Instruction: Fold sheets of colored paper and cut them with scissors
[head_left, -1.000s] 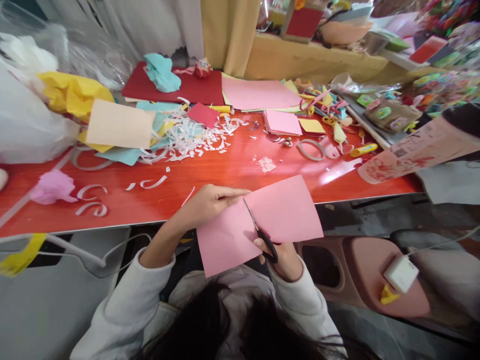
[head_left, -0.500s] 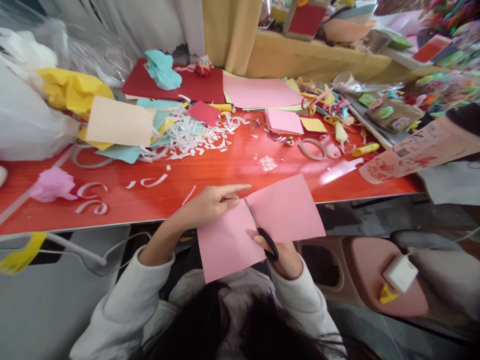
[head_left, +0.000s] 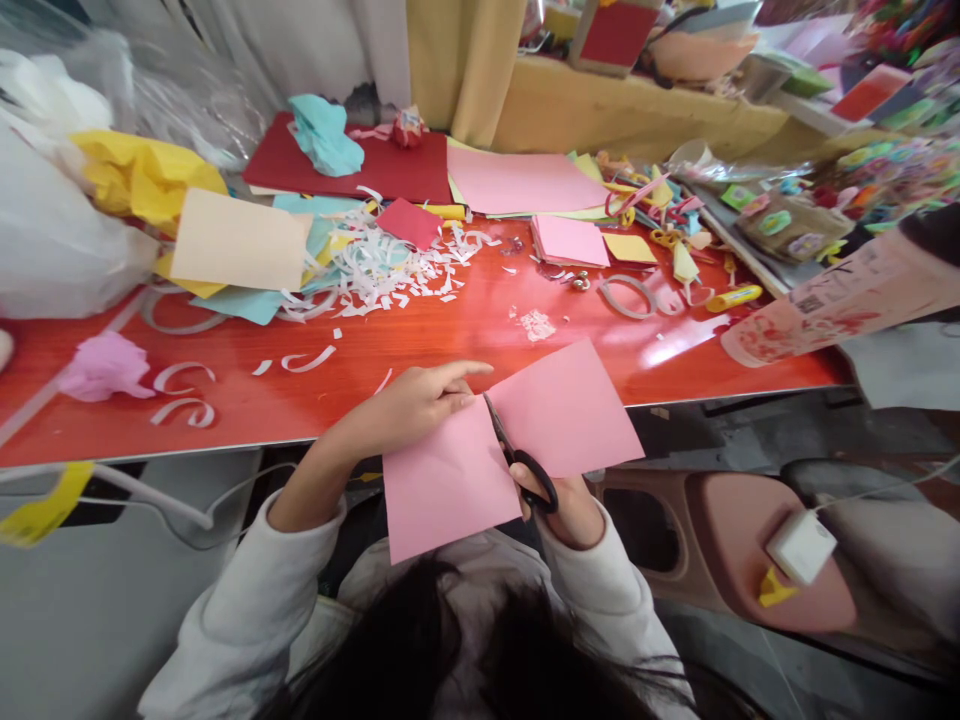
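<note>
My left hand (head_left: pixel 424 400) pinches the upper edge of a pink paper sheet (head_left: pixel 450 475), its index finger stretched out to the right. My right hand (head_left: pixel 566 505) is closed around the black handles of a pair of scissors (head_left: pixel 536 480). The blades lie in a long cut that runs through the sheet, with their tips near its upper edge, close to my left fingers. To the right of the cut, the other pink half (head_left: pixel 568 410) tilts upward over the table's front edge and covers part of my right hand. Whether the halves still join is hard to see.
On the red table (head_left: pixel 442 340) lie white paper scraps (head_left: pixel 390 270), a pink stack of square paper (head_left: pixel 568 242) and a dark red folder (head_left: pixel 360 165). A pink tumbler (head_left: pixel 817 300) leans in at the right. Below it stands a pink stool (head_left: pixel 772 550) with a white charger (head_left: pixel 801 545).
Both halves of the pink sheet and my left hand have shifted slightly left. The right half has swung a little upward, and the gap along the cut looks wider.
</note>
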